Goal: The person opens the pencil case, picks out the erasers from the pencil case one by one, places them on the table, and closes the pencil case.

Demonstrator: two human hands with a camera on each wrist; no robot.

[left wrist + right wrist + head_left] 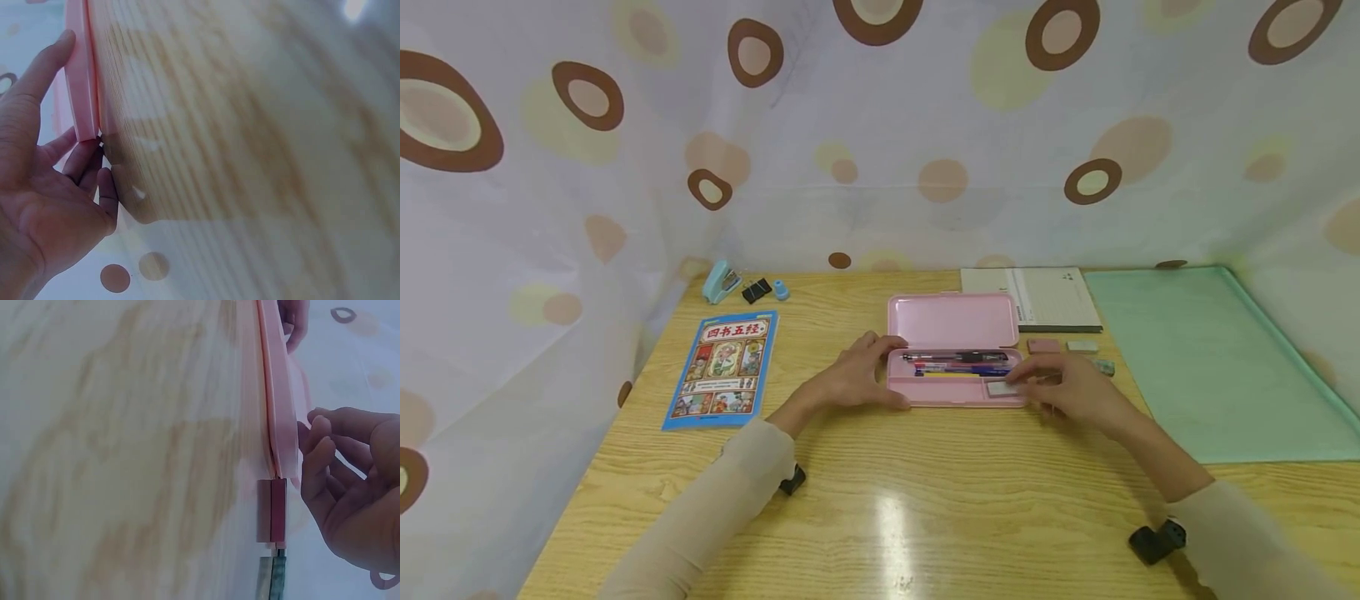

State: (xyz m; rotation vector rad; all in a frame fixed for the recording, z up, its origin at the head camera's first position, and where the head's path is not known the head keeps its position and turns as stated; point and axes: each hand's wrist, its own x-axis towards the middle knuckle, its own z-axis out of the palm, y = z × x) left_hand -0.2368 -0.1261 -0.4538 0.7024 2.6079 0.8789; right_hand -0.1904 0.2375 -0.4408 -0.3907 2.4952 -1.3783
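Note:
A pink pencil case (936, 393) lies on the table with its lid (952, 321) raised at the back. Several pens (958, 357) fill its long rear compartment. In the small front right compartment sits a whitish eraser (1001, 388). My left hand (856, 373) grips the case's left end, thumb at the front wall and fingers round the side. At the other end my right hand (1075, 390) pinches the eraser's right edge with bent fingers. The right wrist view shows those fingers (322, 447) just over the case wall, which hides the eraser.
Right of the case lie a reddish eraser (1042, 345), a pale eraser (1082, 346) and a green one (1105, 367). Notebooks (1052, 300) lie behind, a green mat (1232, 375) far right. At left are a blue book (722, 371), stapler (721, 282), binder clip (757, 290) and small blue object (781, 290).

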